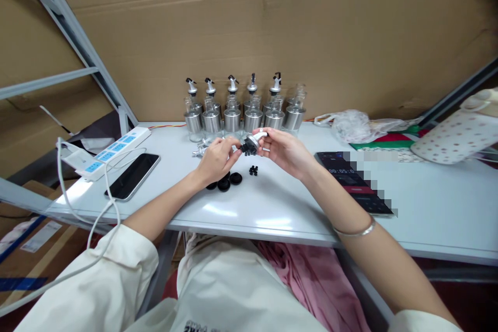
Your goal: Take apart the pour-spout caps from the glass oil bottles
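A silver pour spout with a black stopper (252, 143) is held between my two hands above the table. My right hand (286, 153) grips its silver spout end, while the fingers of my left hand (218, 160) pinch the black stopper end. Beneath my left hand lie several black round caps (235, 178), and a small cluster of black bits (253, 170) sits to their right. More silver spouts (200, 148) lie partly hidden behind my left hand. Beyond the hands stand glass bottles with steel sleeves (232, 120); several in the back row carry pour spouts (232, 83).
A power strip (116, 150) with white cables and a phone (133, 176) lie at the left of the white table (295, 238). At right are another phone (350, 179) showing a timer, a plastic bag (350, 125) and a dotted container (455, 132). Cardboard (272, 36) backs the table.
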`<action>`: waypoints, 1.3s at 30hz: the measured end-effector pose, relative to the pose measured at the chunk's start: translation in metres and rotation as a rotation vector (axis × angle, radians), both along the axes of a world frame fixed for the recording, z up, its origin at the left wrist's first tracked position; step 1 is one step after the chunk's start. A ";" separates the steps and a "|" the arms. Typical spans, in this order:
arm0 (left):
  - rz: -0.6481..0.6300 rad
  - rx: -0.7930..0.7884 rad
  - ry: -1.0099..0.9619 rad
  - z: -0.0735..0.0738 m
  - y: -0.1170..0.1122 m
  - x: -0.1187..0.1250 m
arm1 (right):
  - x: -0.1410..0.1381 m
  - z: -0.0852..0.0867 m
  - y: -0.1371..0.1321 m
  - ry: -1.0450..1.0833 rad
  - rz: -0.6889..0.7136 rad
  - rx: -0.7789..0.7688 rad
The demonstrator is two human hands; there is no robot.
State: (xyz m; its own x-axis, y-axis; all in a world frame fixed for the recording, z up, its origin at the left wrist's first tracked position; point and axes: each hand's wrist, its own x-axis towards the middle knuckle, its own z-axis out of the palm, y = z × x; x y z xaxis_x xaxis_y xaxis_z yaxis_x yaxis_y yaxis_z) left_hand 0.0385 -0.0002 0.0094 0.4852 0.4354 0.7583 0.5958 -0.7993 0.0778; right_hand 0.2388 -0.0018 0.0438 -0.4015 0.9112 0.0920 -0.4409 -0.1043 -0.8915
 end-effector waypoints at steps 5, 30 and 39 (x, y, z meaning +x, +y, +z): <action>-0.130 0.039 -0.012 0.001 0.001 0.001 | 0.002 -0.003 0.002 -0.004 0.025 0.026; -0.206 0.076 0.078 -0.001 0.004 0.000 | 0.001 -0.005 0.000 -0.179 0.045 0.189; -0.222 0.161 0.090 -0.002 0.006 -0.002 | 0.001 -0.008 0.001 -0.217 0.055 0.197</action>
State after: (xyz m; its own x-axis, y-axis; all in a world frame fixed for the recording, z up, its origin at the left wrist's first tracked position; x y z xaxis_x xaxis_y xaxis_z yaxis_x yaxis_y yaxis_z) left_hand 0.0366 0.0058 0.0071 0.6236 0.1882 0.7587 0.4037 -0.9087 -0.1064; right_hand 0.2395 -0.0010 0.0358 -0.4797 0.8604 0.1720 -0.2365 0.0620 -0.9697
